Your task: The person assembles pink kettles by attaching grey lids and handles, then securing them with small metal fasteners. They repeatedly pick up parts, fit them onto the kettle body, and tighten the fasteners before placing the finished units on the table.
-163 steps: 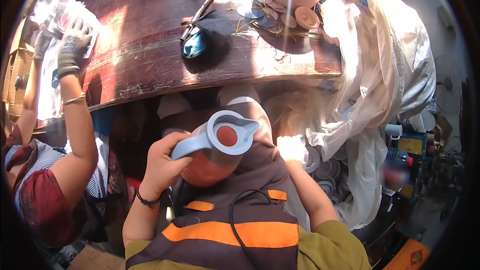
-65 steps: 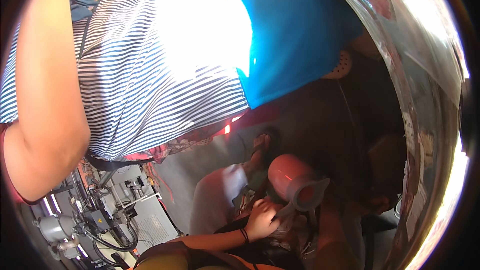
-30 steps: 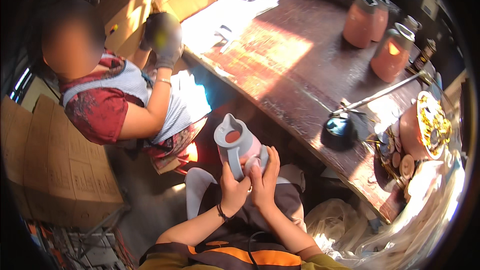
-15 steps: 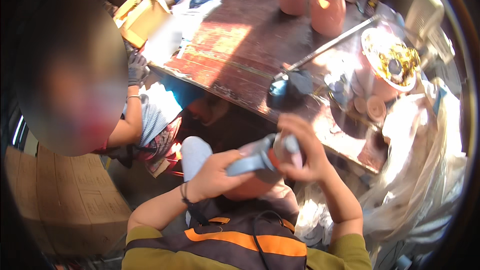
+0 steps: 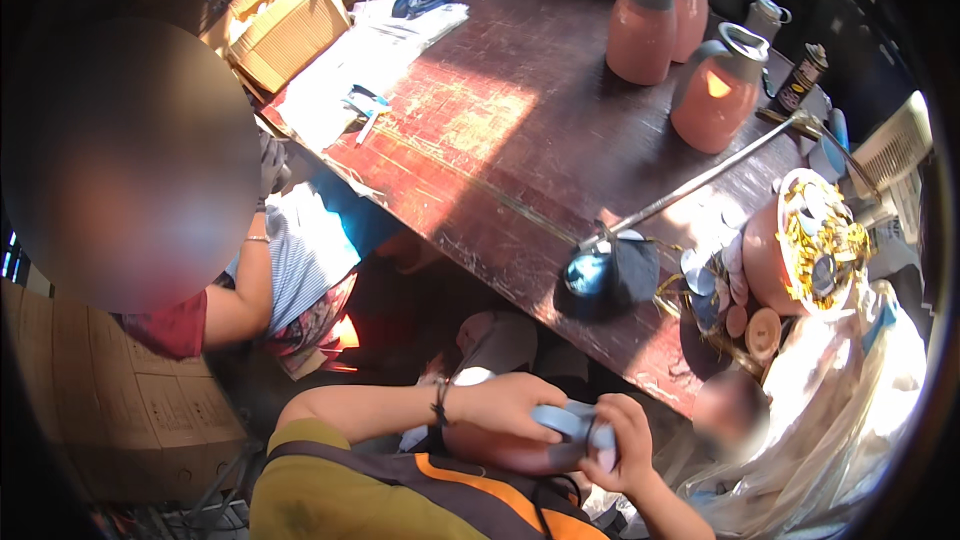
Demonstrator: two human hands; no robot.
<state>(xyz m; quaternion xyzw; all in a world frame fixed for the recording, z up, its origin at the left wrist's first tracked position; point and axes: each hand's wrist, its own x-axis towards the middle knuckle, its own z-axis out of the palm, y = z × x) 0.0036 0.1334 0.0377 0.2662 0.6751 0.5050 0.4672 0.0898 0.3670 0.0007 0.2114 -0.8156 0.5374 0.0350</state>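
Note:
A pink jug [image 5: 500,448] with a grey-blue top and handle [image 5: 562,422] lies tilted across my lap, its mouth end toward the right. My left hand [image 5: 508,406] is closed around the grey handle, and a dark cord circles that wrist. At the mouth end, my right hand [image 5: 626,445] is closed on a small, rounded grey-and-pale-pink piece [image 5: 602,445]. The fingers partly cover this piece, so I cannot tell whether it is attached to the jug. The jug's lower part is half hidden by my forearm and apron.
Three similar pink jugs [image 5: 640,35] stand on the worn red table [image 5: 470,180], near a spray can [image 5: 803,78]. A metal rod [image 5: 700,178] rests by a dark lump [image 5: 630,270]. A pink tub [image 5: 768,250] holds gold scraps. At left sits a co-worker [image 5: 240,290] beside cartons [image 5: 130,400].
The view has shifted, showing more of the table. My hands and the jug now appear lower and further right, with the jug lying more sideways. Both hands keep their hold.

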